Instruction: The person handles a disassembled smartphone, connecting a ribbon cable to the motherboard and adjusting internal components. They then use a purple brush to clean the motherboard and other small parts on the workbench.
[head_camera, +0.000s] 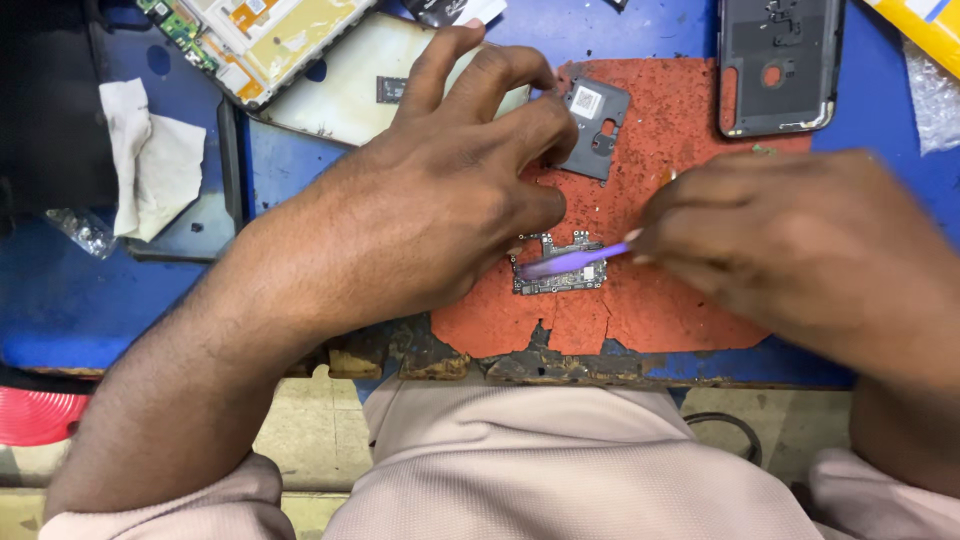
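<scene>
A small phone circuit board (560, 265) lies on a worn red mat (690, 120), near the mat's front edge, and both hands work over it. The left hand (440, 190) rests on the mat just behind and to the left of the board, fingers spread and curled, its thumb side pressing down beside the board's left end — it seems to steady the board but grips nothing. The right hand (800, 240) comes in from the right side of the mat, fingers pinched shut on a thin purple pry tool (575, 261) whose tip lies across the board's top face. The hand is blurred, so how its fingers sit on the tool cannot be told.

The step in hand looks like prying or scraping at a part on the board. The next move calls for a light, shallow push with the tip, the board held flat so it does not skid.

The board is dark, narrow and densely studded with tiny parts. The mat is rough, cracked and torn along its front edge. On the mat's far side lies a grey plastic shield plate (597, 125) with cut-outs — at its far right corner, a dark phone back cover (780, 65), smooth and rounded.
</scene>
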